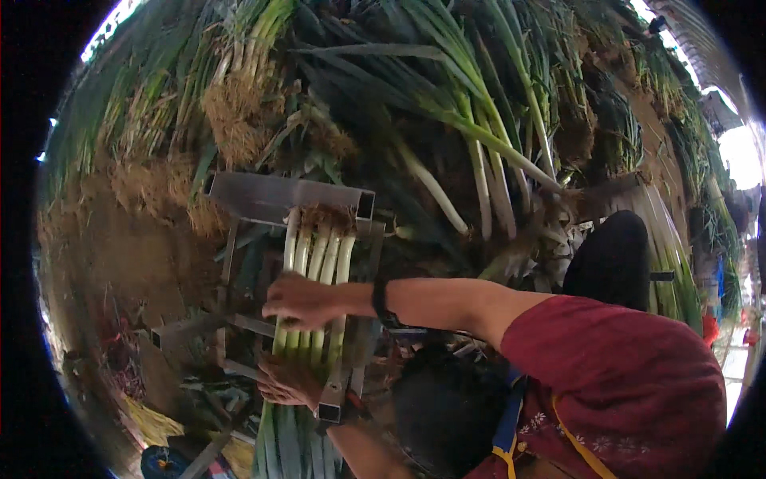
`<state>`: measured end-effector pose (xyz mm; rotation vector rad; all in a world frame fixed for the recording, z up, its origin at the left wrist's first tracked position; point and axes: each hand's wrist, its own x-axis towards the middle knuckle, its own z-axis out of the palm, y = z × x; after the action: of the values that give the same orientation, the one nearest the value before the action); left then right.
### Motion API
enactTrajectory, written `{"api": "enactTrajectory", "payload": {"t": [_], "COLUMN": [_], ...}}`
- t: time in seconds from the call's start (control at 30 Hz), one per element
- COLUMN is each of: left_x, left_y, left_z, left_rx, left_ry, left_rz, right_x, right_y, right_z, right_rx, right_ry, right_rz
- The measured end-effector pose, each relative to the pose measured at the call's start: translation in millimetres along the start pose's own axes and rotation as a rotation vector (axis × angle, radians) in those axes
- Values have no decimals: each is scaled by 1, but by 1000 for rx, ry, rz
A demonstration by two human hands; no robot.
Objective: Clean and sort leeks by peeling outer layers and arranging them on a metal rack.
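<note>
A row of several leeks (pixel 322 257) lies in a metal frame, white stalks side by side. Their brown roots are up against the far grey metal bar (pixel 291 198), and their green leaves (pixel 295 447) hang out past the near end. My right hand (pixel 303 301), with a dark band at the wrist, is over the middle of the stalks, fingers curled together; anything pinched in them is hidden. Lower down, my left hand (pixel 289 383) wraps across the bundle where white turns to green, beside the end of a square metal tube (pixel 329 412).
Loose leeks (pixel 487 180) lie heaped beyond the frame, with more rooty bunches (pixel 239 112) at the far left. Cut white stalks (pixel 666 239) are at the right, beside my dark-clad knee (pixel 610 259). Plant scraps (pixel 120 359) litter the ground at the left.
</note>
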<state>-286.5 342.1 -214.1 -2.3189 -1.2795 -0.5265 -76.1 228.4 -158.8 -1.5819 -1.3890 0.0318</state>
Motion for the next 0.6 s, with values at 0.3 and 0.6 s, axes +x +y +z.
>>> {"api": "enactTrajectory", "payload": {"t": [0.3,0.6], "left_x": [15,12], "left_y": [39,39], "left_z": [-54,-34], "left_rx": [36,127], "left_ry": [-140,-90], "left_rz": [-107,-105], "right_x": [-48,-213], "right_y": [-23,63], "right_z": [-216,-358], "right_rx": [-191,-1143], "right_ry": [221,64], "right_rz": [74,1204]}}
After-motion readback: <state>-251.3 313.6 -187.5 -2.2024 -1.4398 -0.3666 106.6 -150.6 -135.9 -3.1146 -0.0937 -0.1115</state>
